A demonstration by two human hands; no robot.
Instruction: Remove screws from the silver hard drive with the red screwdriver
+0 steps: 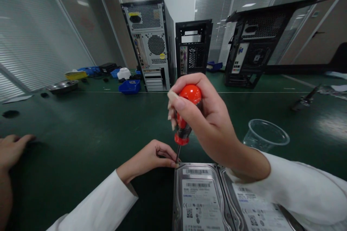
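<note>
I look down on a smooth, dark green bench (108, 122) with a dull sheen. On it a clear, thin-walled plastic cup (267, 133) shows a round rim, just beyond the right forearm. Farther back stand a tall computer case with a silver metal rear (155, 45), a black case frame (193, 48) and a black case (252, 43) with a perforated rear. A blue plastic tray (130, 86) and a shiny, shallow metal bowl (62, 86) lie toward the left.

Nearest me, at the bottom of my view, is a flat rectangular hard drive (202, 202): silvery metal with a raised, curving edge and a printed white label. Beside it lies a second hard drive (256, 205), partly covered by the white cloth sleeve (303, 187). The screwdriver (184, 130) has a rounded, glossy red cap, a red and dark handle and a slim metal shaft; it stands slightly tilted, its lower end at the first drive's upper left corner.

My right hand (214, 122) is wrapped around that handle. My left hand (154, 158) has its fingertips gathered by the shaft's lower end; I cannot tell whether they pinch it. Another person's hand (12, 148) rests at the far left.
</note>
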